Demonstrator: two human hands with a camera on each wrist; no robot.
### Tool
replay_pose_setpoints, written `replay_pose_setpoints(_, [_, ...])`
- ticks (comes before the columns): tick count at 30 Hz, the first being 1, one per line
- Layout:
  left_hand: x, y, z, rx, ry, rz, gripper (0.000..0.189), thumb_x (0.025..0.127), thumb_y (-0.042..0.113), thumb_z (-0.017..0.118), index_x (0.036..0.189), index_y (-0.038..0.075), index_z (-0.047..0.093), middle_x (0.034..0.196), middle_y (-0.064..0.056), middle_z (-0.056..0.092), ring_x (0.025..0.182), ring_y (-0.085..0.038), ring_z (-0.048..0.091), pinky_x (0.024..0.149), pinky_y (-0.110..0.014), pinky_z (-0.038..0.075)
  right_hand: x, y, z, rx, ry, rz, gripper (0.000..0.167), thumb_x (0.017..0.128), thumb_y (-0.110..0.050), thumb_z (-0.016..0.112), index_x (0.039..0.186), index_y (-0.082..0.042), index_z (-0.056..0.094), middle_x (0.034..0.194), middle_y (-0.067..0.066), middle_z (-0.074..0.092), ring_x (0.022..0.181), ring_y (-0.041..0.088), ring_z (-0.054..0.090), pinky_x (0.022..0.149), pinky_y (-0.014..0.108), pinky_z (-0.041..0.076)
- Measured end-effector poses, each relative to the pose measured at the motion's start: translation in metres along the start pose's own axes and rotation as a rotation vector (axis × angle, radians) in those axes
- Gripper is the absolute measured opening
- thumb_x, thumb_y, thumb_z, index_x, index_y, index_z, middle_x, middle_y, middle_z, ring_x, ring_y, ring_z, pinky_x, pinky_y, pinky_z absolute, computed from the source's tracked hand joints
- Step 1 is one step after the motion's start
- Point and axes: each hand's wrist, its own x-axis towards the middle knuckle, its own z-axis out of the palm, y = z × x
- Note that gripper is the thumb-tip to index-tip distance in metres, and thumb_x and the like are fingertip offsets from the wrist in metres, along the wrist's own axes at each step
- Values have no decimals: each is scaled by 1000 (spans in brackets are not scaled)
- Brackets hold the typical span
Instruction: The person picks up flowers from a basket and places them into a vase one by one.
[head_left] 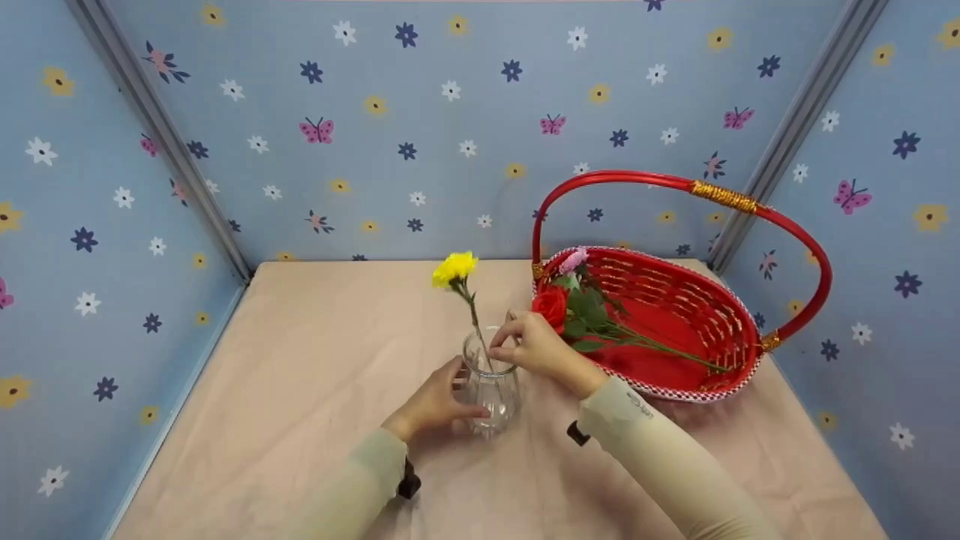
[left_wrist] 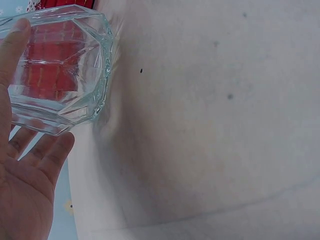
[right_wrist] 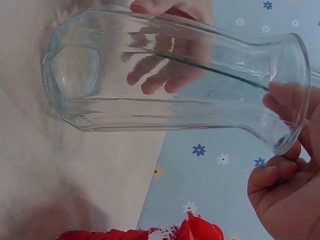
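Observation:
A clear glass vase [head_left: 495, 401] stands on the table, its faceted base showing in the left wrist view. My left hand [head_left: 433, 405] holds its body from the left, thumb in front and fingers round the far side. A yellow carnation [head_left: 454, 270] leans left above the vase mouth. Its green stem [right_wrist: 215, 71] runs down inside the glass. At the rim, my right hand [head_left: 536, 345] pinches this stem between its fingertips, with the other fingers curled. In the right wrist view the fingertips overlap the flared rim [right_wrist: 299, 95].
To the right stands a red woven basket [head_left: 705, 300] with a tall arched handle [head_left: 622, 177]. A red rose [head_left: 551, 306] and a pink flower [head_left: 574, 259] lie in it, stems toward the right. Blue patterned walls [head_left: 420, 150] enclose the cloth-covered table [head_left: 300, 337].

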Motion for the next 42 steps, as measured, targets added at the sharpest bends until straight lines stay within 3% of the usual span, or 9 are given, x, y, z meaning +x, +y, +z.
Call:
replay_pose_setpoints(5, [0,1,1,-1,4,-17,89,83,29,98,153,5,48,145,-16,64,137,-39,63,120,-56,52,-3,4,-3,43,41,15,5,89,-6,85,85,-5,83,78,12,63,73,18,52,67,23,40])
replay_pose_setpoints(10, [1,1,1,-16,10,-26,88,83,26,97,153,7,48,145,-18,63,136,-42,63,119,-58,53,-8,6,-11,79,83,71,6,92,-9,85,89,-5,82,84,8,71,76,13,55,70,22,47])
replay_pose_setpoints(23, [3,1,0,-30,-3,-45,92,83,25,98,156,7,45,150,-20,60,140,-43,60,121,-57,51,-17,16,-35,113,162,100,8,89,-9,87,89,-4,81,81,8,71,72,11,54,64,19,46])
replay_pose_setpoints(31, [2,2,0,-36,5,-34,89,82,24,98,153,5,48,145,-21,62,137,-44,62,120,-59,52,-26,19,-46,133,163,194,6,92,-10,86,95,-7,81,89,7,74,81,18,59,70,21,54])
replay_pose_setpoints(42, [2,1,1,-25,3,-35,94,81,27,99,156,5,46,148,-20,61,139,-43,61,121,-57,52,-35,28,-61,130,164,230,12,94,-12,85,102,-5,81,93,9,75,82,21,60,73,21,55])
